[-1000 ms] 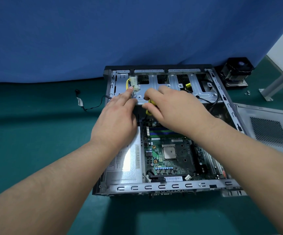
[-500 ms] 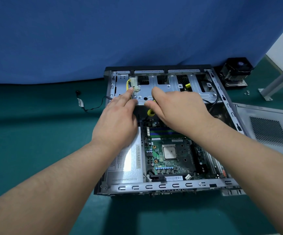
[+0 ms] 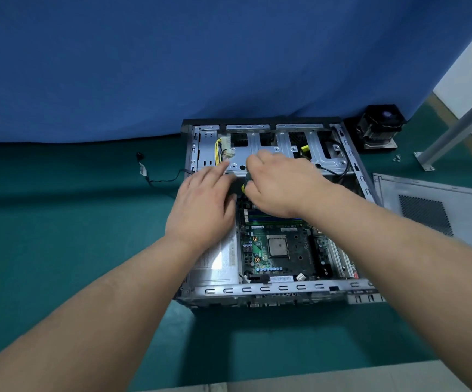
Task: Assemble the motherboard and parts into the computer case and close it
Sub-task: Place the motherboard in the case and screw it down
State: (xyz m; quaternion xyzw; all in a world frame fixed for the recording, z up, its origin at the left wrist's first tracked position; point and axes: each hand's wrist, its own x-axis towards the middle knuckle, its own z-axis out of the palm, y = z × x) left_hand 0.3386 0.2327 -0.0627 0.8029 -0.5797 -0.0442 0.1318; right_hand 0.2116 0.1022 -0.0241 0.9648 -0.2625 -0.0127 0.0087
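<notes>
Blue backdrop cloth [image 3: 172, 66] hangs behind a green table [image 3: 59, 236].

I can't read any text here. The white label [image 3: 220, 257] on the silver box at the near left of the case [image 3: 257, 290] and the barcode sticker [image 3: 281, 278] on the motherboard [image 3: 282, 250] carry print too small to make out.

Open grey computer case [image 3: 268, 290] flat on its side, green motherboard [image 3: 278, 251] inside.
</notes>
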